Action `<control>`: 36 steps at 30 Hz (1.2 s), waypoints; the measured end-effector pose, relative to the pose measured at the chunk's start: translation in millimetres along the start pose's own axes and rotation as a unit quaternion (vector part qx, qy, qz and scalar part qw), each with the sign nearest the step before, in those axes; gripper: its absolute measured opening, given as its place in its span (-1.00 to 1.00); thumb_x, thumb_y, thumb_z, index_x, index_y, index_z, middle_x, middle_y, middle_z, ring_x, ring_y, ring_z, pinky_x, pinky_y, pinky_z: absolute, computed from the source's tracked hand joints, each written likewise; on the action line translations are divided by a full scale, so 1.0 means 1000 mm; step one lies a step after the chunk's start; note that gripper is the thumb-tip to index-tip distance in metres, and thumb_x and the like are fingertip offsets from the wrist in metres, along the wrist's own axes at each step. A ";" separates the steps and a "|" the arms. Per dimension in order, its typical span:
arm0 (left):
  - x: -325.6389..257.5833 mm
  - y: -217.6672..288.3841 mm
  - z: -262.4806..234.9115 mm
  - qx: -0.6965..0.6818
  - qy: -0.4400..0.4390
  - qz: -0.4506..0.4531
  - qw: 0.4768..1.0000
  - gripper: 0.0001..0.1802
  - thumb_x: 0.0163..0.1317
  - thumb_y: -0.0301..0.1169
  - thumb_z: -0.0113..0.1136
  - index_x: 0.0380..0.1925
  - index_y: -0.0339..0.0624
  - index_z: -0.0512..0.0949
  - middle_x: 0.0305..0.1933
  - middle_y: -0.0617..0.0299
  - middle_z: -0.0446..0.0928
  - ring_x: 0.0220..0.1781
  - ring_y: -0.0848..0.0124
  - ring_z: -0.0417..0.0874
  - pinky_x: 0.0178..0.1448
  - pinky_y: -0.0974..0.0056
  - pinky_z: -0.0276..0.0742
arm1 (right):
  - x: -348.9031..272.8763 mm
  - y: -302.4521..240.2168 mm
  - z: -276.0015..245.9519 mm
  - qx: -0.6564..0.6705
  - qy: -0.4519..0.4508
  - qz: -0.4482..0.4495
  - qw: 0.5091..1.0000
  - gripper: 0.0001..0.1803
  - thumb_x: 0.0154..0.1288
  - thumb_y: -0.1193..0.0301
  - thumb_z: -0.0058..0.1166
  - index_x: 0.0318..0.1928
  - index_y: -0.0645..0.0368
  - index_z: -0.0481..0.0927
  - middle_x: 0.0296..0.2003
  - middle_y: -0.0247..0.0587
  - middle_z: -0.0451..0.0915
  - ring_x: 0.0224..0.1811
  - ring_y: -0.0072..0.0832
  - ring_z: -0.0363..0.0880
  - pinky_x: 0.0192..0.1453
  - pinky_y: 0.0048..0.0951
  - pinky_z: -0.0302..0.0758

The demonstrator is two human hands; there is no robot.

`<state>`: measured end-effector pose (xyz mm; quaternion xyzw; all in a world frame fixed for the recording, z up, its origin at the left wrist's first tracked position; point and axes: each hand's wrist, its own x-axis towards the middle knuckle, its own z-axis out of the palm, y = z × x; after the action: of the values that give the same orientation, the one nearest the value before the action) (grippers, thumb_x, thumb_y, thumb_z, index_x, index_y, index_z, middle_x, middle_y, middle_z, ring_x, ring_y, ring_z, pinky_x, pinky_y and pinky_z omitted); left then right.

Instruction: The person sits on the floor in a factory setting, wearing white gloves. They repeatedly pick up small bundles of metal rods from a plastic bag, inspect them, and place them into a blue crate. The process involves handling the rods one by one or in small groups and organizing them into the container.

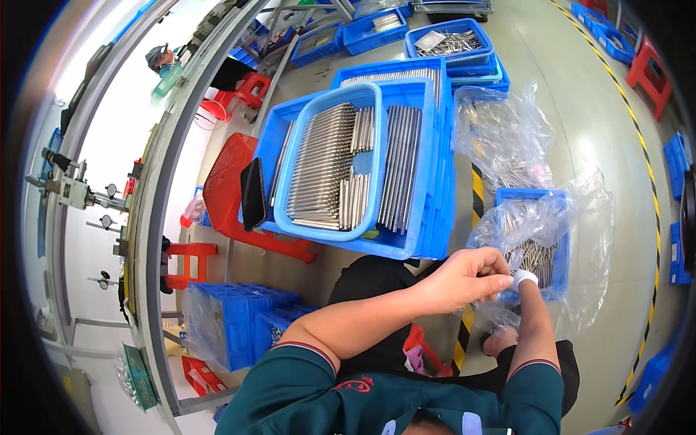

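My left hand (475, 279) is closed, its thumb and fingertips pinched together beside a white covering (524, 277) at the end of my right forearm (535, 322). Whether the pinch holds an edge of that covering is too small to tell. My right hand's fingers are hidden. Below both hands, on the floor, a blue bin (557, 272) lined with clear plastic film (500, 230) contains many thin metal rods (538, 255). To the left, a light-blue basket (375, 181) filled with rows of metal rods (322, 163) rests on a larger blue crate (433, 145).
A black phone-like slab (252, 194) leans at the crate's left side, near a red stool (230, 181). More plastic film (507, 123) and a blue tray of metal parts (475, 54) lie farther away. Striped tape (645, 156) crosses the floor at right. Workbench framing (170, 159) runs along the left.
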<state>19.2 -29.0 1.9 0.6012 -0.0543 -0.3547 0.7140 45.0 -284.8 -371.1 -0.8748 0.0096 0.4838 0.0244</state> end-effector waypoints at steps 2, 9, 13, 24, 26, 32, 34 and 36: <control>0.000 0.001 0.000 0.004 -0.003 -0.005 1.000 -0.77 0.30 -0.27 0.12 -0.24 -0.23 0.46 -0.43 0.36 0.46 -0.37 0.62 0.48 -0.31 0.47 0.40 | -0.004 -0.006 -0.004 0.024 0.015 0.019 0.999 -0.60 0.09 0.25 0.03 -0.05 0.09 0.63 -0.01 -0.07 0.58 0.05 -0.21 0.57 0.10 -0.27 0.48; -0.003 -0.001 -0.004 0.000 -0.003 0.003 1.000 -0.75 0.30 -0.26 0.13 -0.22 -0.24 0.45 -0.42 0.35 0.46 -0.37 0.60 0.49 -0.32 0.46 0.41 | 0.044 -0.006 0.022 0.001 0.054 0.028 0.998 -0.67 0.16 0.31 -0.01 -0.08 0.02 0.66 -0.02 -0.15 0.60 0.06 -0.25 0.56 0.06 -0.26 0.49; -0.012 -0.007 -0.011 -0.001 0.036 -0.007 0.999 -0.74 0.30 -0.27 0.13 -0.21 -0.24 0.45 -0.41 0.35 0.46 -0.37 0.60 0.50 -0.32 0.45 0.42 | 0.026 -0.046 0.003 -0.093 0.050 -0.004 0.994 -0.69 0.17 0.32 -0.02 -0.09 -0.02 0.66 0.00 -0.21 0.59 0.08 -0.28 0.55 0.06 -0.22 0.48; -0.008 0.003 -0.005 0.024 -0.004 0.010 1.000 -0.75 0.30 -0.26 0.11 -0.23 -0.25 0.44 -0.42 0.35 0.45 -0.37 0.60 0.49 -0.31 0.44 0.42 | 0.016 -0.026 -0.018 -0.219 -0.024 0.123 0.968 -0.75 0.14 0.31 0.06 -0.18 -0.10 0.71 -0.18 -0.43 0.68 -0.25 -0.46 0.67 -0.57 -0.19 0.49; -0.006 0.004 -0.003 0.028 -0.013 0.014 0.999 -0.75 0.31 -0.27 0.11 -0.23 -0.25 0.45 -0.43 0.35 0.45 -0.38 0.61 0.48 -0.31 0.44 0.41 | 0.017 -0.033 -0.003 -0.221 0.081 0.116 0.965 -0.78 0.13 0.30 0.09 -0.21 -0.10 0.72 -0.26 -0.44 0.68 -0.35 -0.48 0.66 -0.63 -0.24 0.46; -0.008 0.003 -0.004 0.030 -0.007 0.024 0.999 -0.76 0.31 -0.27 0.11 -0.23 -0.25 0.45 -0.42 0.36 0.45 -0.38 0.61 0.49 -0.30 0.44 0.41 | 0.036 -0.048 0.011 -0.165 -0.008 0.123 0.978 -0.75 0.10 0.32 0.12 -0.17 -0.07 0.71 -0.23 -0.43 0.67 -0.31 -0.49 0.66 -0.59 -0.24 0.49; -0.007 0.000 -0.005 0.033 -0.006 0.013 0.999 -0.75 0.31 -0.27 0.11 -0.24 -0.25 0.45 -0.42 0.36 0.45 -0.38 0.61 0.49 -0.30 0.44 0.41 | 0.035 -0.036 0.015 -0.139 -0.021 0.140 0.980 -0.74 0.10 0.32 0.12 -0.16 -0.07 0.71 -0.22 -0.44 0.67 -0.30 -0.49 0.65 -0.58 -0.24 0.50; -0.007 0.002 -0.005 0.038 -0.004 0.010 0.999 -0.75 0.31 -0.27 0.11 -0.24 -0.25 0.44 -0.42 0.36 0.45 -0.38 0.60 0.49 -0.30 0.44 0.41 | 0.034 -0.030 0.016 -0.111 -0.031 0.154 0.981 -0.74 0.10 0.32 0.13 -0.16 -0.07 0.71 -0.21 -0.45 0.67 -0.29 -0.50 0.65 -0.57 -0.23 0.51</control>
<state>17.6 -20.7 4.7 0.6260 -0.0767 -0.3481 0.6936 50.5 -253.7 -407.8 -0.8448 0.0901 0.5065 -0.1474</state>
